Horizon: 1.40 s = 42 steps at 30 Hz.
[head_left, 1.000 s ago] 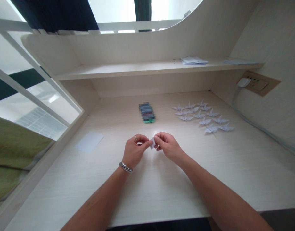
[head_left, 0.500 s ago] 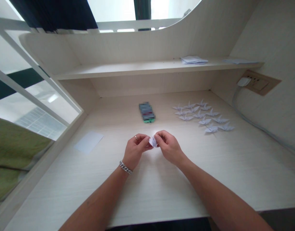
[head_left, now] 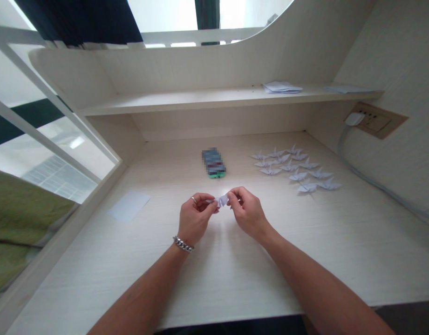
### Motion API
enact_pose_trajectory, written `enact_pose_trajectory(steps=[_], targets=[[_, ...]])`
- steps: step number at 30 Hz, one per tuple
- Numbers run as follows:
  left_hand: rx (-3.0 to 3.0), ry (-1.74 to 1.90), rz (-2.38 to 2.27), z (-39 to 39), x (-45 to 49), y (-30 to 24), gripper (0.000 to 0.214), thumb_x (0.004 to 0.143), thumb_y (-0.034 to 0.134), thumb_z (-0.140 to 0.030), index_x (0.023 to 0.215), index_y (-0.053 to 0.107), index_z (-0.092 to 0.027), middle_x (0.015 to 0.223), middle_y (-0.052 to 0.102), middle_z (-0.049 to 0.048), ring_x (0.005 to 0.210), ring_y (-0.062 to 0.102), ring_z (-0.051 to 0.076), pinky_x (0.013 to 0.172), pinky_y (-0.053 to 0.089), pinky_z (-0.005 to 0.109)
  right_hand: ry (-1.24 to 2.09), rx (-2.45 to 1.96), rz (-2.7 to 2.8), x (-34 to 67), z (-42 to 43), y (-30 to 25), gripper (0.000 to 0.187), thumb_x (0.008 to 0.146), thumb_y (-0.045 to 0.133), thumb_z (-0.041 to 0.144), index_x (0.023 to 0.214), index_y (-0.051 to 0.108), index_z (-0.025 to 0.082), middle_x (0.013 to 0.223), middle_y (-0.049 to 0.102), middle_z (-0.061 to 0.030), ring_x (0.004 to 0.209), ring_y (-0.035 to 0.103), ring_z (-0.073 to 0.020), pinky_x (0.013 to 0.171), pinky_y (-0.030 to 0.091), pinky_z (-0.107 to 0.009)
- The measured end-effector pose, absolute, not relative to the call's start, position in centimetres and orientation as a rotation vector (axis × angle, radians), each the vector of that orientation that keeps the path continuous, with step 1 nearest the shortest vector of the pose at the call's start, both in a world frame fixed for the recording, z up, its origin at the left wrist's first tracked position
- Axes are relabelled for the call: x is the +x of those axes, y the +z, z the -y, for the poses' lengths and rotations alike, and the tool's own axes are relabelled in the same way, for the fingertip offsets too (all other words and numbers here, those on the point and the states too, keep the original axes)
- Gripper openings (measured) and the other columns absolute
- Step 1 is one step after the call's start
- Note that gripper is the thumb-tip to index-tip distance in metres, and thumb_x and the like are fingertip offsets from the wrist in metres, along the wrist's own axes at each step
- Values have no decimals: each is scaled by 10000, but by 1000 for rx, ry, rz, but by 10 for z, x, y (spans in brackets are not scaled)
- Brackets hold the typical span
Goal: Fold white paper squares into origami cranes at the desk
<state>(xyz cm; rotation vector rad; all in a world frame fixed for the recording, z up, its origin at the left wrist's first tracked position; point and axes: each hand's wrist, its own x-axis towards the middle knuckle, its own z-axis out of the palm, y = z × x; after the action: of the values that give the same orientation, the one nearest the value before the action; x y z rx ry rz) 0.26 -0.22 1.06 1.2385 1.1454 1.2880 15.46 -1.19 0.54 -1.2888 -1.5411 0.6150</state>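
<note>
**Two hands, one small fold of paper**

The left hand (head_left: 195, 218) and the right hand (head_left: 247, 211) meet over the middle of the desk (head_left: 235, 279). Each pinches one end of a small piece of folded paper (head_left: 221, 200) held just above the surface.

Finished paper cranes (head_left: 294, 167) stand in loose rows well apart, to the right and further back. A loose sheet (head_left: 129, 205) lies off to the left.

The paper looks thin, and the grip is by the fingertips alone. A hard pull from either side could tear it at a crease, and a slipping pinch could let the fold spring open. A careless sweep of the right forearm might scatter the cranes.

No writing can be read. The small dark object with a green edge (head_left: 213, 164) behind the hands is blurred out, and the sheet appears blank. The papers (head_left: 282, 87) on the shelf (head_left: 200, 100) and the wall socket (head_left: 373, 121) show no legible marks.
</note>
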Motion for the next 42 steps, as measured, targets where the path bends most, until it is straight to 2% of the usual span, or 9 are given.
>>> enact_pose_trajectory(steps=[3, 7, 10, 15, 18, 24, 30, 34, 42], targets=[[1380, 1305, -1187, 4, 2, 8, 185, 689, 774, -260, 781, 659, -148, 673, 707, 16, 622, 688, 155, 611, 568, 257, 564, -1231, 1633, 155, 14, 7, 124, 908, 509, 284, 939, 583, 189, 879, 673, -61, 709, 629, -161, 623, 488, -269], [1604, 1317, -1258, 6, -1, 4, 112, 712, 754, -260, 755, 687, -180, 673, 713, 9, 631, 681, 154, 609, 542, 243, 413, -1150, 1818, 155, 19, 9, 175, 901, 503, 229, 1053, 584, 200, 1012, 675, -88, 784, 640, -180, 716, 497, -306], [1706, 1324, -1292, 6, -3, 1, 88, 718, 750, -252, 751, 694, -194, 693, 718, 5, 627, 669, 146, 617, 532, 237, 366, -1180, 1871, 155, 19, 9, 150, 882, 494, 174, 969, 614, 197, 953, 684, -80, 794, 635, -187, 739, 479, -308], [1754, 1312, -1277, 5, -5, -2, 87, 754, 725, -274, 766, 697, -192, 720, 720, 20, 632, 654, 151, 606, 514, 244, 585, -1317, 1730, 161, 13, 6, 89, 816, 541, 144, 854, 602, 197, 759, 683, -26, 675, 633, -159, 631, 453, -251], [1806, 1300, -1267, 5, -6, -1, 54, 761, 716, -252, 774, 712, -200, 749, 732, 26, 660, 657, 157, 638, 517, 255, 635, -1344, 1786, 163, 12, 8, 63, 828, 551, 175, 842, 608, 199, 745, 683, -25, 659, 614, -159, 604, 415, -248], [1778, 1293, -1172, 3, -8, 1, 26, 761, 708, -215, 765, 692, -194, 760, 724, 26, 702, 665, 164, 683, 530, 277, 580, -1338, 1943, 163, 14, 12, 135, 876, 496, 166, 812, 608, 206, 723, 652, -23, 618, 545, -150, 579, 339, -248], [1494, 1281, -1089, -2, -8, -1, 181, 709, 744, -196, 843, 624, -174, 775, 674, 11, 725, 665, 152, 689, 543, 263, 651, -1283, 1934, 166, 12, 12, 134, 885, 497, 165, 791, 581, 209, 701, 620, -2, 628, 538, -145, 588, 335, -240], [1528, 1164, -1049, -3, -10, -2, 180, 751, 714, -224, 897, 625, -170, 830, 675, 26, 766, 667, 155, 714, 542, 269, 653, -1286, 1968, 166, 12, 11, 129, 894, 495, 174, 823, 594, 215, 698, 611, 3, 617, 524, -142, 583, 328, -238], [1700, 981, -1111, 1, -12, 8, 177, 850, 614, -337, 907, 599, -170, 750, 658, 24, 686, 641, 155, 644, 506, 264, 579, -1266, 2026, 166, 13, 11, 159, 928, 463, 194, 820, 579, 206, 741, 617, -16, 666, 543, -150, 636, 376, -248]])
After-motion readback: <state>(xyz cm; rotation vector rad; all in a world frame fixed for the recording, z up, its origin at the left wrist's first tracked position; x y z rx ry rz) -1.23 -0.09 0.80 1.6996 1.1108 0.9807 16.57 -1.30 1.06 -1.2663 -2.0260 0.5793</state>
